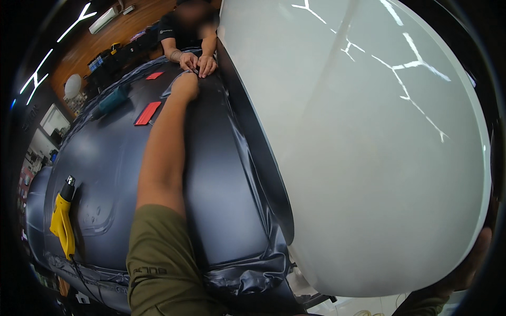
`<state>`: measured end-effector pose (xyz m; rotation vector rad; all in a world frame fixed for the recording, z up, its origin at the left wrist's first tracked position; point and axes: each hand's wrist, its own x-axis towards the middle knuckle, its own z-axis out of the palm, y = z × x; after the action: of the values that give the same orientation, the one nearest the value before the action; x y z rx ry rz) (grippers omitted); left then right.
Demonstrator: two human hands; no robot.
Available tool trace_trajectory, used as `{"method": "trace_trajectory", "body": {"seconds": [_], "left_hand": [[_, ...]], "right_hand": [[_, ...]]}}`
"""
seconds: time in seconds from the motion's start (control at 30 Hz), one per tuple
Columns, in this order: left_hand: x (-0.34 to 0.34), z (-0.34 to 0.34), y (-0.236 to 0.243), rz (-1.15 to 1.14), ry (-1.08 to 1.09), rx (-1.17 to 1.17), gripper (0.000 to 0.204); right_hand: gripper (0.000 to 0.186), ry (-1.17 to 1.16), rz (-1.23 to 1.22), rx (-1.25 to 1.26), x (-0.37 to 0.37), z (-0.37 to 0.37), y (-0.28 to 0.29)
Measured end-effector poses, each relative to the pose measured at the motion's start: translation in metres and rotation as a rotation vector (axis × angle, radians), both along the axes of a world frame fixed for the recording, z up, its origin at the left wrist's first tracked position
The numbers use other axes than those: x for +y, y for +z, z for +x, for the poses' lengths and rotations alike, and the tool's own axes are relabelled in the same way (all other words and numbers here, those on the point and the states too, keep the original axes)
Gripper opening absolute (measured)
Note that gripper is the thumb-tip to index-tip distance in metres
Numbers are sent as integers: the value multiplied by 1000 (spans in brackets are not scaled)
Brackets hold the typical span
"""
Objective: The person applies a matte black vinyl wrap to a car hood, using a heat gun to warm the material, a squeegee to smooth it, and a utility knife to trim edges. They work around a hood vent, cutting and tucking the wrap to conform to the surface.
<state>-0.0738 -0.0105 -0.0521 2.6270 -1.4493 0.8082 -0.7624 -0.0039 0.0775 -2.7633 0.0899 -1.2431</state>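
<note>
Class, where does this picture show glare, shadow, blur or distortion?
Head view: bright branching glare on the white panel; a shadow right of the heat gun; the right hand dim near the dark rim; the co-worker's head blurred; fisheye distortion tilting the wall.

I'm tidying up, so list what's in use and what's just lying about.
Seemingly in use:
dark film, near left hand and co-worker's hands
white panel, right hand at its edge

Lying about, untouched:
yellow heat gun
teal tool
larger red card
smaller red card

A white air conditioner [103,20] hangs against the wooden wall [138,25], near a branched ceiling light [80,20].
</note>
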Motion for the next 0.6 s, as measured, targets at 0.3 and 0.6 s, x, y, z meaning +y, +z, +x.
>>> {"method": "trace_trajectory", "body": {"seconds": [0.3,0.6], "left_hand": [[127,-11,73,65,-183,315,25],[217,-70,29,207,-378,45,20]], "right_hand": [[52,-629,-59,-38,23,-14,-2],[35,-506,-169,-166,32,14,22]]}}
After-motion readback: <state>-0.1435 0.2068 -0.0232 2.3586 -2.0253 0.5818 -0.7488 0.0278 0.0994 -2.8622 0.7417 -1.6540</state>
